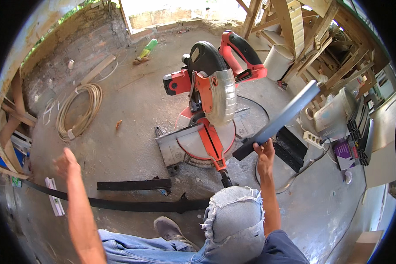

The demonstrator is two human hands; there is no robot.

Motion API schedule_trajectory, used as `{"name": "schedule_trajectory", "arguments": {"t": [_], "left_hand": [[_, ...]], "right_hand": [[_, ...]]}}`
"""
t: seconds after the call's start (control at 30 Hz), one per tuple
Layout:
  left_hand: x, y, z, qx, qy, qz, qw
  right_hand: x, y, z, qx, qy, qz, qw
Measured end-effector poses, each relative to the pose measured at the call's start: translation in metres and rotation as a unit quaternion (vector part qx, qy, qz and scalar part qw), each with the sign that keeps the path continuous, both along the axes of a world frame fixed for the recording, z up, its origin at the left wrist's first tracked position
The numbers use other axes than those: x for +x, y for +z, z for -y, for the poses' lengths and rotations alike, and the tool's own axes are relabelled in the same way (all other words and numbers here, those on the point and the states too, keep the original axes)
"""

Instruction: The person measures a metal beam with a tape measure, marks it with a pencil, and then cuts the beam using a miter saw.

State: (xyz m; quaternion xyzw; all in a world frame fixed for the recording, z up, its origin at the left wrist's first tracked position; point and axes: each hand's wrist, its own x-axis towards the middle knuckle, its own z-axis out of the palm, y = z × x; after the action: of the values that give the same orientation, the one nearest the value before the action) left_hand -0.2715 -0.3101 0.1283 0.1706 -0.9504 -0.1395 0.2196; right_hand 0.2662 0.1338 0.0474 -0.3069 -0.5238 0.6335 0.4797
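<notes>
Out to the right, the strip [285, 115], long and grey-blue with a dark near end, is gripped by the right hand [265, 154], fingers and thumb closed about its lower part, its far end slanted up and away. On the left, the left hand [67, 163] is held out over the floor, fingers loosely spread and a little blurred, nothing seen in its grasp. Between them, the red-and-black miter saw [209, 94] is stood on the floor, the strip's near end held close by its right side. Nearer the knees, a short black strip [133, 185] is laid above a longer black strip [136, 204]. A coiled hose [64, 115] is left beyond the left hand; at far right, a white power strip [313, 139] is seen.
</notes>
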Motion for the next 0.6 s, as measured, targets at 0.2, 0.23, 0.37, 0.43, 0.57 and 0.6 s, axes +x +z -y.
{"name": "schedule_trajectory", "arguments": {"t": [0.2, 0.23, 0.37, 0.43, 0.57, 0.6], "left_hand": [[-0.002, 0.089, -0.036, 0.332, -0.31, -0.096, 0.886], [0.031, 0.117, -0.049, 0.413, -0.382, -0.054, 0.825], [0.165, 0.171, -0.1, 0.422, -0.429, 0.071, 0.795], [0.198, 0.178, -0.116, 0.439, -0.489, 0.121, 0.744], [0.254, 0.188, -0.132, 0.371, -0.579, 0.262, 0.677], [0.261, 0.189, -0.134, 0.363, -0.604, 0.291, 0.647]], "right_hand": [[0.065, 0.021, -0.004, 0.119, -0.01, 0.185, 0.975], [0.069, 0.02, -0.008, 0.163, -0.007, 0.207, 0.965], [0.068, 0.039, -0.003, 0.171, -0.03, 0.279, 0.945], [0.069, 0.042, -0.003, 0.179, -0.033, 0.296, 0.938], [0.042, 0.06, 0.014, 0.203, 0.021, 0.286, 0.936], [0.036, 0.063, 0.02, 0.202, 0.037, 0.293, 0.934]]}}
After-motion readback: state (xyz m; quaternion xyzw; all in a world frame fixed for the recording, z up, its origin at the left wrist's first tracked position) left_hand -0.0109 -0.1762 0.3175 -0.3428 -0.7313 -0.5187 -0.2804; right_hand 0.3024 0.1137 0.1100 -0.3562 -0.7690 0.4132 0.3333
